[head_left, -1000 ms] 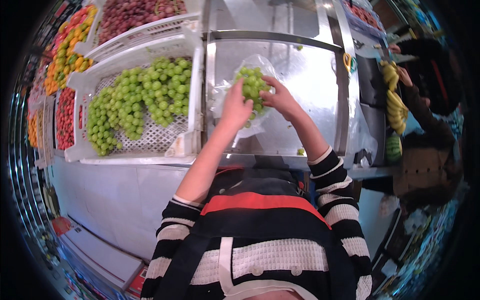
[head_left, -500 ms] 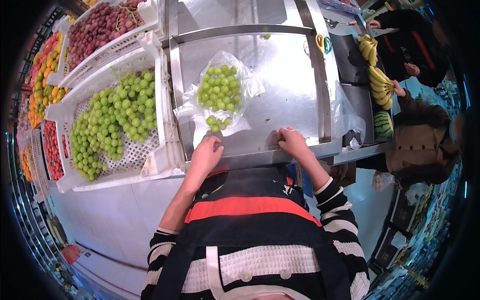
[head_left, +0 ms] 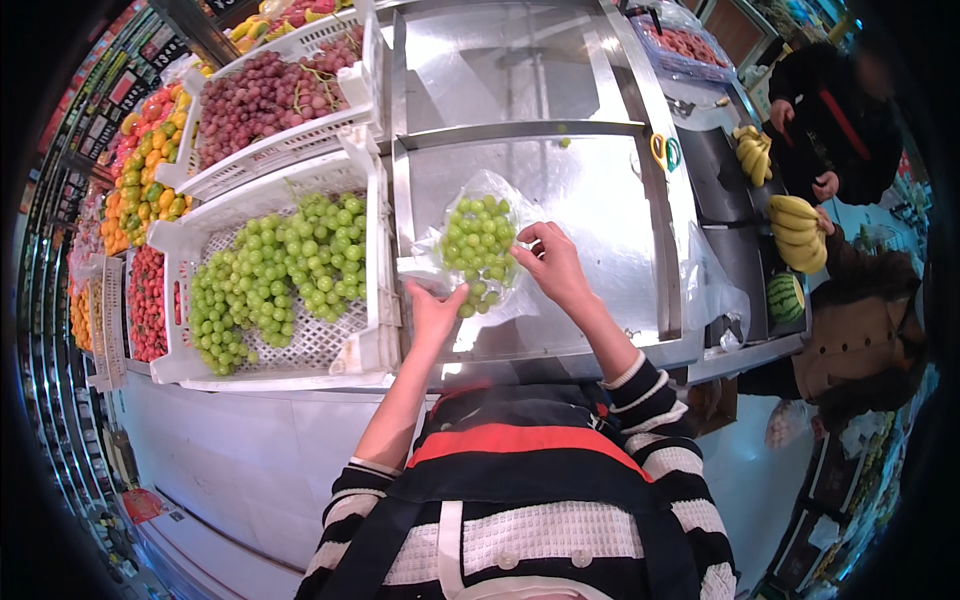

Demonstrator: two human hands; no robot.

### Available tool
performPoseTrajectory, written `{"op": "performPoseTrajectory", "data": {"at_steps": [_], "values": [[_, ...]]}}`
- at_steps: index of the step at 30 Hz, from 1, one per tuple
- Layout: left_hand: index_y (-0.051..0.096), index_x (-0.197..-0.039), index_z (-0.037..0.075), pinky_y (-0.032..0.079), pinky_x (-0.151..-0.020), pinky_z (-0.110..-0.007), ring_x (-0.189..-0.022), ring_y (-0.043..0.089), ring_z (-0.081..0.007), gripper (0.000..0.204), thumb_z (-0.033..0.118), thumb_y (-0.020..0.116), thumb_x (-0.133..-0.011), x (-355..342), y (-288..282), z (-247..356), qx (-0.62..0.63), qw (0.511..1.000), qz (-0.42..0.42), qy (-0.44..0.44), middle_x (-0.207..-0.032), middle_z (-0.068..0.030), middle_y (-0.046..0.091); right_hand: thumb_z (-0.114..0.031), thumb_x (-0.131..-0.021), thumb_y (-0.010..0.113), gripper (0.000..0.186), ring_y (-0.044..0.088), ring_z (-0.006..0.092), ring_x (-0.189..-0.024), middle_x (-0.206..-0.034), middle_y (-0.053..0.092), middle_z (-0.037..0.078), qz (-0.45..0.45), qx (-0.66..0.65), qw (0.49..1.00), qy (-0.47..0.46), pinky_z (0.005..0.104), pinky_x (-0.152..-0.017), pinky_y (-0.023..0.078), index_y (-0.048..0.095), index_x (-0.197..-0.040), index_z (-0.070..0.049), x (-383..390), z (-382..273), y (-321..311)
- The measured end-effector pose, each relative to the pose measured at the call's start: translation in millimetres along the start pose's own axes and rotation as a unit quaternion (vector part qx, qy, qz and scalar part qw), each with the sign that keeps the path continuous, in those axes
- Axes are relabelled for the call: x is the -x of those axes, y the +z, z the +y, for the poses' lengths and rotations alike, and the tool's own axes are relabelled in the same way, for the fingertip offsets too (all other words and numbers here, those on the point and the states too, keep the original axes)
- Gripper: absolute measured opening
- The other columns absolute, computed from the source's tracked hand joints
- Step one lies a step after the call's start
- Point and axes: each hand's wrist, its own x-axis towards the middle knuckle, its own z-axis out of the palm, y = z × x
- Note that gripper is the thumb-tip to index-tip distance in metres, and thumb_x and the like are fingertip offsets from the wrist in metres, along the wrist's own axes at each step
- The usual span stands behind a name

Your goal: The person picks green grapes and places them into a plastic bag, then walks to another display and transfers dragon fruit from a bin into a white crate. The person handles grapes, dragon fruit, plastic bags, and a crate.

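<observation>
A clear plastic bag [head_left: 484, 184] of green grapes [head_left: 475, 235] lies on the steel counter [head_left: 600, 250] in front of me, with a few grapes at its near end. My left hand [head_left: 433, 315] is at the bag's near left corner, thumb and forefinger spread and the thumb against the lower grapes. At the right side, my right hand [head_left: 552, 262] has its fingers bent, thumb and forefinger closed at the bag's edge. Bag film partly hides how firmly they grip.
To the left stand white crates of green grapes [head_left: 265, 275] and red grapes [head_left: 270, 105]. Scissors [head_left: 664, 152] rest on the counter's right rim. Beyond are bananas [head_left: 797, 232], touched by another person's hand [head_left: 826, 222], and a watermelon [head_left: 785, 297].
Both my hands have moved forward from the counter's near edge to the bag. The whole view has shifted, and the bananas under the other person's hand have turned.
</observation>
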Motion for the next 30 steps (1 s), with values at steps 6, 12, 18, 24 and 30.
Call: {"op": "performPoseTrajectory", "data": {"at_steps": [6,12,18,24,30], "values": [[0.053,-0.105,-0.005,0.046,-0.079,-0.040,-0.085,0.061,-0.0303,0.031,0.022,0.059,-0.091,-6,-11,-8,-0.017,0.998,0.028,0.047,-0.096,-0.0208,0.063,-0.010,-0.079,0.068,0.024,0.058,0.0238,-0.080,-0.097,0.055,0.014,0.041,0.069,0.997,0.014,0.0326,-0.067,0.050,0.058,-0.099,-0.002,-34,36,15],[0.056,-0.098,-0.002,0.047,-0.076,-0.036,-0.083,0.062,-0.0224,0.023,0.021,0.050,-0.096,8,-14,4,0.083,0.994,0.057,0.045,-0.088,-0.0149,0.064,-0.005,-0.075,0.064,0.037,0.056,0.0407,-0.099,-0.109,0.057,0.022,0.132,0.150,0.974,-0.106,0.0446,-0.088,0.046,0.057,-0.112,-0.003,-131,94,-28],[0.054,-0.097,-0.001,0.050,-0.070,-0.030,-0.075,0.064,-0.0166,0.027,0.025,0.049,-0.098,21,-18,36,0.089,0.993,0.059,0.043,-0.079,-0.0096,0.064,-0.002,-0.081,0.056,0.037,0.051,0.0414,-0.114,-0.126,0.052,0.024,0.141,0.199,0.967,-0.066,0.0469,-0.095,0.043,0.058,-0.118,-0.002,-197,138,-38],[0.054,-0.090,0.001,0.047,-0.068,-0.030,-0.072,0.059,-0.0140,0.023,0.023,0.050,-0.096,26,-19,58,0.080,0.995,0.061,0.017,-0.076,-0.0069,0.061,-0.004,-0.081,0.056,0.012,0.057,0.0370,-0.088,-0.096,0.058,0.020,0.125,0.134,0.981,-0.063,0.0424,-0.079,0.045,0.058,-0.092,0.001,-202,140,-31],[0.052,-0.085,0.002,0.043,-0.064,-0.032,-0.068,0.052,-0.0145,0.025,0.025,0.049,-0.096,16,-13,65,0.131,0.989,0.060,0.025,-0.073,-0.0059,0.053,-0.004,-0.080,0.055,0.022,0.060,0.0317,-0.084,-0.099,0.056,0.018,0.021,0.071,0.982,-0.174,0.0378,-0.071,0.051,0.057,-0.101,-0.001,-144,94,-7]]}}
